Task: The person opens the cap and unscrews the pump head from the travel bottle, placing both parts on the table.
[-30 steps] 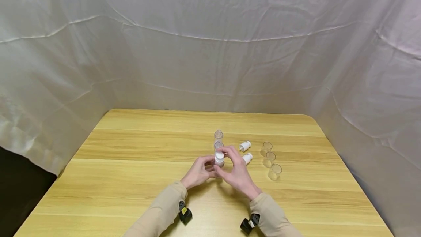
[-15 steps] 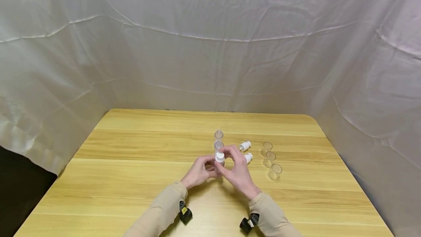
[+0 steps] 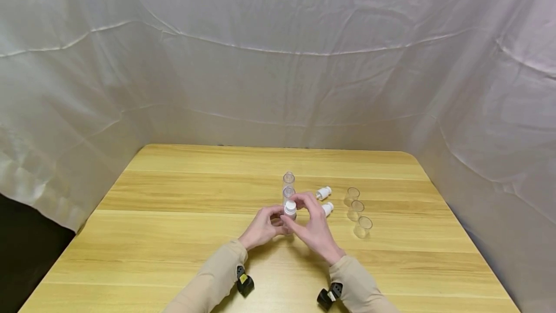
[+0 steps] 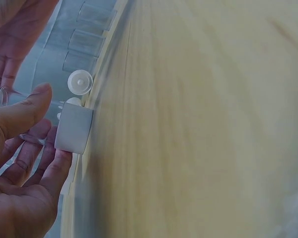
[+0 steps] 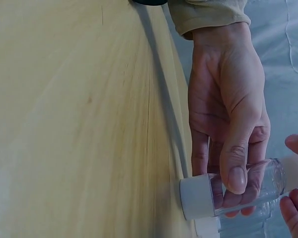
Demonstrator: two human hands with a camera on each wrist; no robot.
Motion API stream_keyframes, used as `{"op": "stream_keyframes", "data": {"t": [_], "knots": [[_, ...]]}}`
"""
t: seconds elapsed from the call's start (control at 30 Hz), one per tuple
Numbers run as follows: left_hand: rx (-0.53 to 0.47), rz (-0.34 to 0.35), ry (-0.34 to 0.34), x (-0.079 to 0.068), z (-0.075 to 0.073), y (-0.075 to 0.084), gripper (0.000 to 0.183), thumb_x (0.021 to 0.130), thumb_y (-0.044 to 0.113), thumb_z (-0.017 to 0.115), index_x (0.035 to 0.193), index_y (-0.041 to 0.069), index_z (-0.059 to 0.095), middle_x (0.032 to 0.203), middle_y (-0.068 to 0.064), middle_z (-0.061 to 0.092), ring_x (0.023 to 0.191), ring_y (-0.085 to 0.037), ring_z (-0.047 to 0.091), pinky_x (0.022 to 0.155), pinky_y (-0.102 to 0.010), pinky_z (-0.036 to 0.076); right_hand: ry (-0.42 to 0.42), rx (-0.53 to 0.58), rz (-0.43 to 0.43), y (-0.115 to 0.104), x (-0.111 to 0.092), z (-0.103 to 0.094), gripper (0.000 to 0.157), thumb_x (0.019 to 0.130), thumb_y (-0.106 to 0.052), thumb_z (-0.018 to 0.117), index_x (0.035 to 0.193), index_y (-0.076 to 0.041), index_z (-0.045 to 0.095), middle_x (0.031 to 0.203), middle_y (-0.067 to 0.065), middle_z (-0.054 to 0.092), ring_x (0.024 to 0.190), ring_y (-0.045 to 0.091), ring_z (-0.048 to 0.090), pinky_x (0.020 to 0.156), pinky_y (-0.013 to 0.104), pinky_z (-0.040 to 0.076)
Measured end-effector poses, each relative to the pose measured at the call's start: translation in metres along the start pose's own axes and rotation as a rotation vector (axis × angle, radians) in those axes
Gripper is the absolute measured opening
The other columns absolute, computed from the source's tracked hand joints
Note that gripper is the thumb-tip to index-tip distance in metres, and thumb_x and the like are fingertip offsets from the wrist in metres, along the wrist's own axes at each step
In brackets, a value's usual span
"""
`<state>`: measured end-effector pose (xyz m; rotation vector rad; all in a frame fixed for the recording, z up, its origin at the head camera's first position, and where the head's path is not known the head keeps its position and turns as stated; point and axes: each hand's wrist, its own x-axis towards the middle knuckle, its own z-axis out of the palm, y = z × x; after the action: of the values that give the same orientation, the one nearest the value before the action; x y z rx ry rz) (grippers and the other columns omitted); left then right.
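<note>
In the head view my left hand [image 3: 262, 226] grips a clear plastic bottle [image 5: 269, 181] upright near the table's middle; its white base [image 5: 196, 197] sits close to the wood in the right wrist view. A white pump head [image 3: 290, 210] tops the bottle. My right hand [image 3: 314, 228] pinches that pump head between thumb and fingers. Directly behind, two more clear bottles [image 3: 288, 192] stand in a line, without white tops. To the right lie two loose white pump heads [image 3: 323, 192], the nearer one partly hidden by my right hand.
Three clear cup-shaped caps [image 3: 355, 210] stand in a slanted row at the right. The wooden table [image 3: 173, 245] ends at a pale cloth curtain [image 3: 278, 86] on the back and sides. Black cameras ride on both wrists.
My right thumb and fingers shift slightly around the pump head, the thumb first sliding right, then back left. My left hand and the bottle stay in place.
</note>
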<state>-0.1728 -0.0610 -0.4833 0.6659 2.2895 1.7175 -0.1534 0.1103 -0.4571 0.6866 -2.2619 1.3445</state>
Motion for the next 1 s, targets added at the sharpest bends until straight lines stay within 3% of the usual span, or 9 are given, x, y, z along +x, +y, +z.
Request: {"op": "stream_keyframes", "data": {"t": [0.23, 0.5, 0.7, 1.0], "knots": [[-0.025, -0.014, -0.002, -0.0004, 0.0005, 0.0014, 0.04, 0.083, 0.002, 0.077, 0.121, -0.002, 0.067, 0.126, -0.02, 0.068, 0.12, -0.036, 0.064, 0.109, -0.042, 0.053, 0.035, -0.039, -0.014, -0.0008, 0.0014, 0.0022, 0.042, 0.074, -0.004, 0.086, 0.11, -0.004, 0.064, 0.103, 0.007, 0.066, 0.09, 0.014, 0.061, 0.081, 0.025, 0.056], [-0.037, -0.008, 0.0, -0.0001, 0.0005, 0.0023, 0.037, 0.084, 0.001, 0.077, 0.119, -0.002, 0.068, 0.121, -0.02, 0.07, 0.118, -0.034, 0.064, 0.111, -0.046, 0.051, 0.012, 0.003, -0.054, 0.0008, 0.0021, 0.0023, 0.038, 0.075, 0.005, 0.08, 0.109, -0.002, 0.065, 0.105, 0.009, 0.066, 0.093, 0.02, 0.066, 0.086, 0.028, 0.06], [-0.014, -0.005, 0.002, 0.0, 0.0, 0.0012, 0.038, 0.083, 0.001, 0.077, 0.12, -0.003, 0.067, 0.121, -0.022, 0.069, 0.117, -0.035, 0.065, 0.11, -0.044, 0.052, -0.017, 0.016, -0.03, 0.0005, 0.0012, 0.0015, 0.04, 0.076, 0.002, 0.079, 0.113, -0.003, 0.064, 0.109, 0.009, 0.065, 0.099, 0.019, 0.064, 0.09, 0.035, 0.059], [-0.016, -0.003, 0.001, 0.0002, -0.0001, 0.0006, 0.036, 0.085, 0.002, 0.076, 0.12, -0.002, 0.067, 0.124, -0.021, 0.068, 0.12, -0.037, 0.064, 0.109, -0.043, 0.052, 0.036, -0.022, -0.028, 0.0013, 0.0011, 0.0039, 0.042, 0.075, 0.0, 0.084, 0.112, -0.004, 0.064, 0.104, 0.008, 0.065, 0.089, 0.016, 0.061, 0.08, 0.03, 0.057]]}}
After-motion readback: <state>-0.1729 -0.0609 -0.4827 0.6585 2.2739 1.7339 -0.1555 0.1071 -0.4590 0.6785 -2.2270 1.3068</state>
